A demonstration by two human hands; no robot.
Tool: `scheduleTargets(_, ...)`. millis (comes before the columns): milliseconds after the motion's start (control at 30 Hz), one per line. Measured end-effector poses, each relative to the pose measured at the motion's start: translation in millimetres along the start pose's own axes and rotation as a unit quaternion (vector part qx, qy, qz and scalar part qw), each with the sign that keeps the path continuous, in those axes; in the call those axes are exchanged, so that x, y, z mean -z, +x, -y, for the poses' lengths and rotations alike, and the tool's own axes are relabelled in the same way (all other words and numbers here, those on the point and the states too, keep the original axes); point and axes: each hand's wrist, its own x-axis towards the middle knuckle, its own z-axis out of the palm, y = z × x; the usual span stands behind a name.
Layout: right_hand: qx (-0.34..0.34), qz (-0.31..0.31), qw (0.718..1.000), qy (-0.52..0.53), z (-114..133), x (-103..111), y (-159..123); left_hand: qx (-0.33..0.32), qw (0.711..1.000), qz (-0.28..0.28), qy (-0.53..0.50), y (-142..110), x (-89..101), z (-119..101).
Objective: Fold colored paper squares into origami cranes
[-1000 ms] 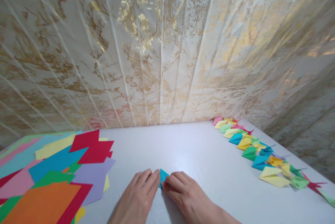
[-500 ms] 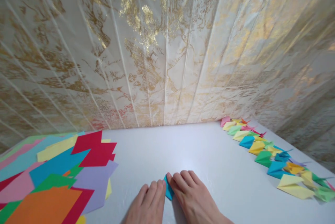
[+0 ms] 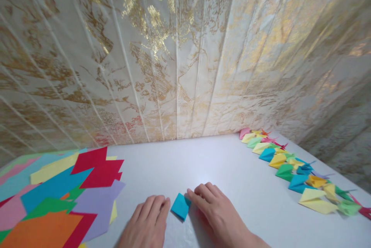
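A small blue folded paper [image 3: 180, 206] lies on the white table as a diamond, its right edge partly in shadow. To its left, my left hand [image 3: 147, 219] rests on the table with fingers stretched out, a small gap away from the paper. My right hand [image 3: 217, 211] is at the paper's right corner, its index finger bent over the edge. The thumb is hidden beneath that hand, and the fingers seem to pinch the corner.
Coloured paper sheets [image 3: 49, 201] overlap across the table's left side. Along the right edge run rows of folded paper cranes [image 3: 300, 182] in several colours. A pale curtain with gold patterns [image 3: 174, 66] hangs behind the white table [image 3: 179, 166].
My left hand has moved left, off the blue paper, and my right hand has shifted slightly right. More of the paper now shows between them. The view has turned slightly right.
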Motion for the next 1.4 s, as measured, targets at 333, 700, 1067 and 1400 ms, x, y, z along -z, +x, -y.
scheduleTargets(333,0.007,-0.010,0.989,0.145,-5,-12,11,0.051,0.985,0.019,-0.167,27,12.0,-9)
scheduleTargets(700,-0.089,0.019,0.977,0.192,-7,-6,22,0.049,0.985,0.025,-0.163,38,7.4,-5)
scheduleTargets(1067,-0.172,0.067,0.977,0.107,2,-8,35,0.148,0.979,0.084,-0.109,43,-9.3,-17)
scheduleTargets(1400,-0.173,0.060,0.975,0.130,4,-7,33,0.152,0.976,0.089,-0.132,38,-14.7,-10)
